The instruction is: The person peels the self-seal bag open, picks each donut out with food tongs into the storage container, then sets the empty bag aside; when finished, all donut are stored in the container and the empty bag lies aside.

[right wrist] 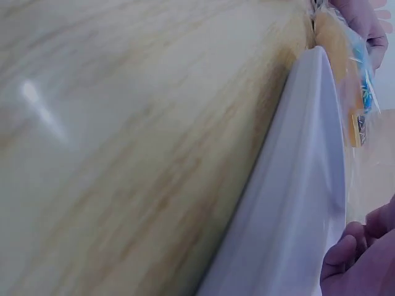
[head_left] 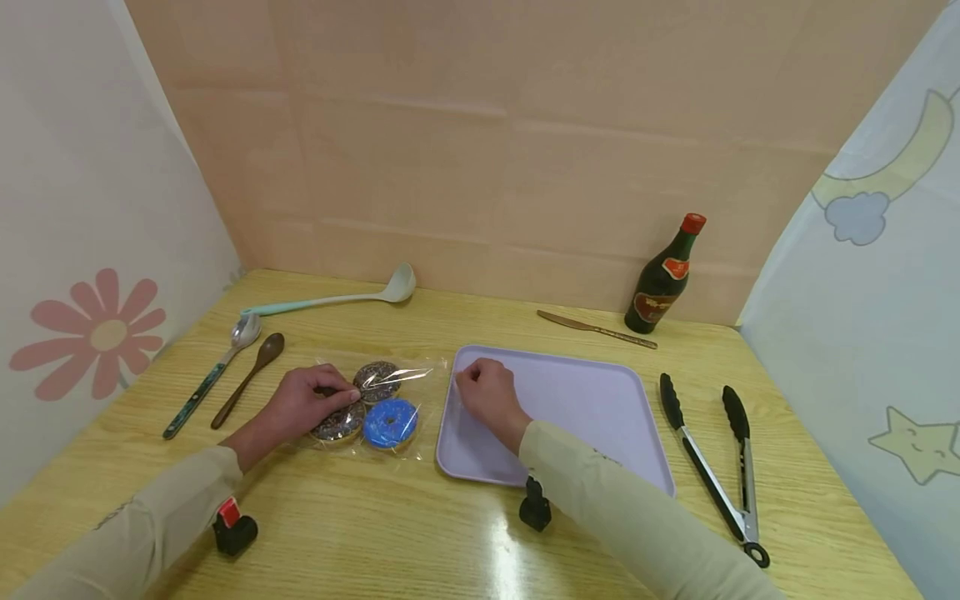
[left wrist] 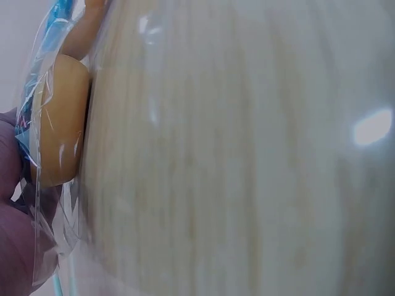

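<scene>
Left hand: pinching bag
Right hand: curled, grip unclear
Doughnuts: three, at left hand
Bottle label: one, illegible, beyond right hand

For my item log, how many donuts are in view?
3: blue donut, dark donut behind it, second dark donut left of the blue; the left hand may hide more.

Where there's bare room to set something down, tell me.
Bare table between the ladle and knife, behind the tray; more in front of the donuts, between the sleeves. Crowded: around the clear bag, by left hand and right hand.
</scene>
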The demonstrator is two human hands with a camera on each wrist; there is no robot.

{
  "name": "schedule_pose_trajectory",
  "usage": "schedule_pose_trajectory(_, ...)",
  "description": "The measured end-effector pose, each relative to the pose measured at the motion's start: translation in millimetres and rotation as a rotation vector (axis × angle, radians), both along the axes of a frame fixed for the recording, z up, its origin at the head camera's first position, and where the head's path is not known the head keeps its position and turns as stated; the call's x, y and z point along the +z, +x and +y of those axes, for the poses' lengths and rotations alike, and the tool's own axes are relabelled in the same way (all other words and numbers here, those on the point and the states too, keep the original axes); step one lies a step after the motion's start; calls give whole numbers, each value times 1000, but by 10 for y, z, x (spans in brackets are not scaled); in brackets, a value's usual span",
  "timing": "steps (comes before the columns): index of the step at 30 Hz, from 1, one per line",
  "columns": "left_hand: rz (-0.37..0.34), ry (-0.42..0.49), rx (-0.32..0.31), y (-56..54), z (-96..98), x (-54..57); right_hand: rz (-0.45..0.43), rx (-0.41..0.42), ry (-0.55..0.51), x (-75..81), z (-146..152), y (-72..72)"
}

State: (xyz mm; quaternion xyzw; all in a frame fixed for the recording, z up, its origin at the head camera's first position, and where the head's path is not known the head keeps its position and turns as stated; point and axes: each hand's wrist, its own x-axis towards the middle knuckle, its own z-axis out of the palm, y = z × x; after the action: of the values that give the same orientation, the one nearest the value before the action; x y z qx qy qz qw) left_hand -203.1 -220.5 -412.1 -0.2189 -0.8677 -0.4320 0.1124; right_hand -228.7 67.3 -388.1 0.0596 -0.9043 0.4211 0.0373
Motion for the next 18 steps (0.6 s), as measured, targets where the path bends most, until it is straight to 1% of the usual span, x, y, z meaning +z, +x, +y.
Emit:
schedule_pose_trajectory(3, 13, 8, 9, 3, 7, -4, 71, 39, 21, 3, 44, 18)
schedule_pose_trajectory(5, 12, 16, 14, 6, 12, -5, 139, 94, 50, 5, 83, 34)
schedule_pose_trajectory(8, 2, 27, 22, 5, 14, -14, 227, 234, 120, 23, 139, 90)
schedule_pose_trajectory(11, -10, 44, 27, 3, 13, -17, 293, 398, 209, 30, 185, 161)
schedule_pose_trajectory(13, -21, 54, 34, 6, 9, -15, 328, 490, 254, 30, 203, 202)
schedule_pose_trajectory(15, -32, 63, 41, 13, 1, -9, 360, 557, 297, 11, 214, 217)
schedule_pose_trajectory(17, -32, 61, 49, 12, -3, -1, 383, 604, 329, -9, 227, 219)
schedule_pose_trajectory(18, -26, 62, 52, 13, -5, 5, 380, 617, 347, -13, 233, 222)
